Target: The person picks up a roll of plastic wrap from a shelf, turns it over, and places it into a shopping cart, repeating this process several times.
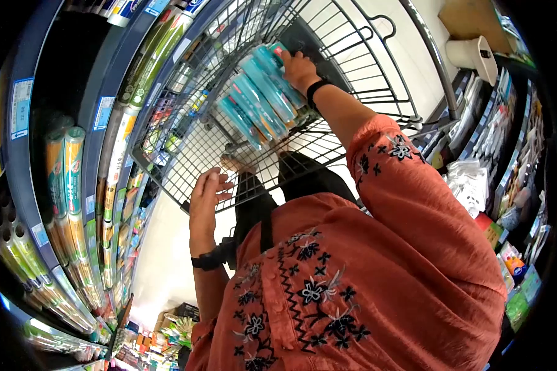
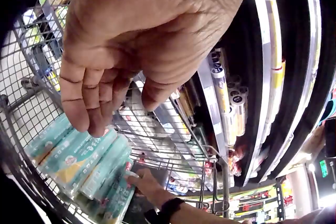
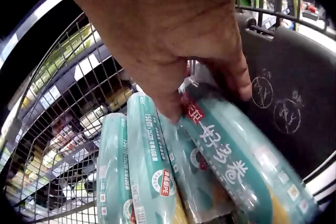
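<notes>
Rolls (image 1: 254,102) are lying in the cart (image 3: 294,82) as we are apparently arranging them, our right hand (image 1: 301,71) pinching the outermost roll (image 3: 236,145), our left hand (image 1: 205,191) relaxed and empty, and the next move is calling for seating it snugly.

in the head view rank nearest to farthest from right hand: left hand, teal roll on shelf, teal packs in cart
From the right hand:
1. Teal packs, in the cart, at its fingers
2. Left hand, lower left
3. Teal roll, on the shelf, far left
</notes>
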{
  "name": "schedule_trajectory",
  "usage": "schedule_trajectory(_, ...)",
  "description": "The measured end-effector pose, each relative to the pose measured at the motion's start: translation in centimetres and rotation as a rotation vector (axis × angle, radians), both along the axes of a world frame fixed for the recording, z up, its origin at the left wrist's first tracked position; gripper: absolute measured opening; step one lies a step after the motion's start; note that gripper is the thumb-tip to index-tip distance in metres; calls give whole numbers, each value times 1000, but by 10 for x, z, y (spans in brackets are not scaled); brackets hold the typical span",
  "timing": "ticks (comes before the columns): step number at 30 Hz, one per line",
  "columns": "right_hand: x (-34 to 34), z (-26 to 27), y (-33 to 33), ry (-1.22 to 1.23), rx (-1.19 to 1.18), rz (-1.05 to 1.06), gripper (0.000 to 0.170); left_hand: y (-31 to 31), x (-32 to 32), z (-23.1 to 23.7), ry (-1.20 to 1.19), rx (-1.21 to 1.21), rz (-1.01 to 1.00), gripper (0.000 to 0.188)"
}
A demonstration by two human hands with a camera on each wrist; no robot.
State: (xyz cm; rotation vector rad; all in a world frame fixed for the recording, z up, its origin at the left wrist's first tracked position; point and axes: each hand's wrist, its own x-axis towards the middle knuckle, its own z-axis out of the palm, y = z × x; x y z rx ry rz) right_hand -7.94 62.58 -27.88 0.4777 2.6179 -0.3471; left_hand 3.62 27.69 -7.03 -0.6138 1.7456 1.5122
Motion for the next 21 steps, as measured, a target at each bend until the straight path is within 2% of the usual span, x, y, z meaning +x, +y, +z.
schedule_trajectory(5,-3,6,-4,22,-77,14,46,-4,4,2,18,1,22,49)
schedule_trajectory(8,4,17,5,119,-157,30,53,-8,5,5,36,7,29,49)
schedule_trajectory(9,5,25,13,139,-263,4,59,-10,5,5,42,19,30,49)
schedule_trajectory(12,5,53,28,309,-296,-6,59,-15,6,5,62,58,28,48)
schedule_trajectory(13,4,79,28,453,-368,-15,56,-16,4,6,71,68,18,48)
schedule_trajectory(14,7,108,31,464,-445,-42,54,-17,1,6,81,79,6,48)
schedule_trajectory(16,14,167,23,390,-855,-245,62,-21,-5,7,123,106,-31,50)
schedule_trajectory(18,21,198,17,527,-792,-183,67,-21,-13,17,177,112,-65,51)
schedule_trajectory(19,24,213,10,594,-763,-150,70,-26,-17,15,202,118,-97,60)
schedule_trajectory(21,32,245,-15,564,-1069,-341,73,-32,-21,18,272,138,-6,66)
